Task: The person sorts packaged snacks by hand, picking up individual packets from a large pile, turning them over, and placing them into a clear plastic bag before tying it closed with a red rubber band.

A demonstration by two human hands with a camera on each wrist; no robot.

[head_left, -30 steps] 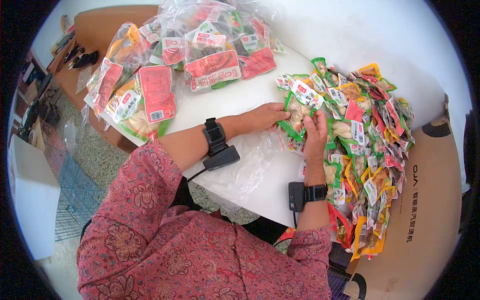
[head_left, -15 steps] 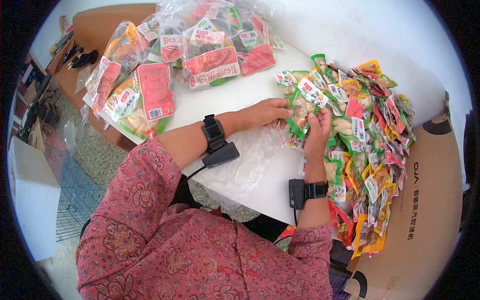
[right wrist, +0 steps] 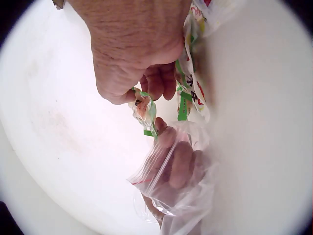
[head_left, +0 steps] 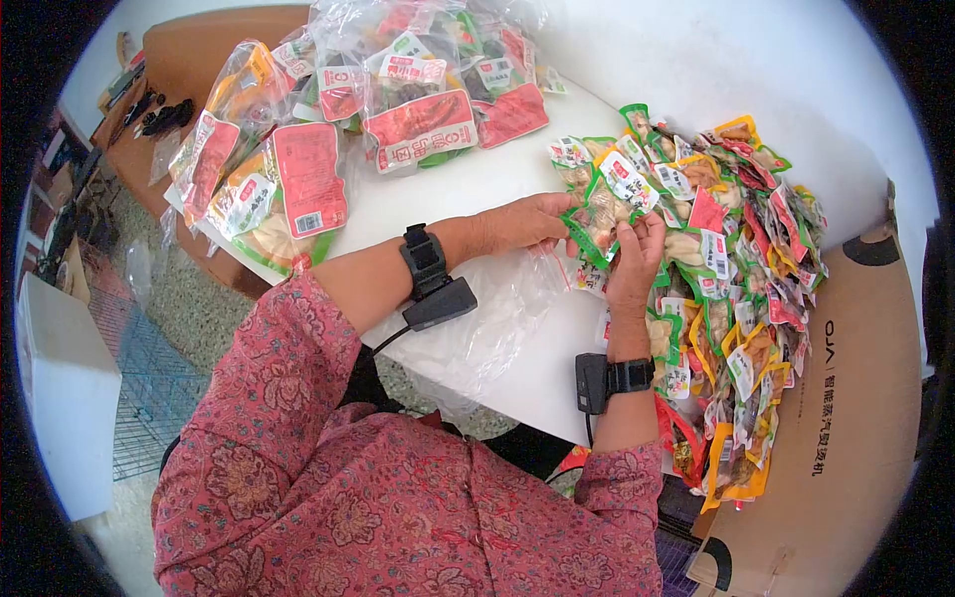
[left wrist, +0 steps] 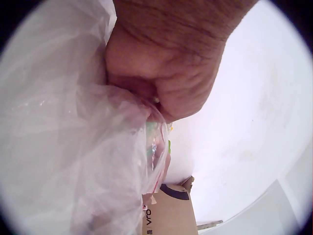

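My right hand (head_left: 634, 269) pinches a small green-edged food packet (head_left: 602, 217) with a white label, beside the heap of packets. The right wrist view has the packet (right wrist: 144, 110) hanging from my right thumb and fingers (right wrist: 137, 88). Close by on its left, my left hand (head_left: 525, 225) has its fingers curled in a clear zip bag (head_left: 502, 308) with a red line. That bag (left wrist: 63, 127) hangs from my left hand (left wrist: 166, 68) and hides much of its fingers. Whether the left fingers also touch the packet I cannot tell.
Loose packets (head_left: 741, 259) are heaped on the white table (head_left: 527, 383) at the right, beside a cardboard box (head_left: 860, 348). Filled clear bags with red labels (head_left: 423, 129) lie at the back left. A wire rack (head_left: 159, 368) stands on the floor at the left.
The held packet has turned and shifted slightly to the right with my right hand. My left hand has stayed close beside it with the clear bag.
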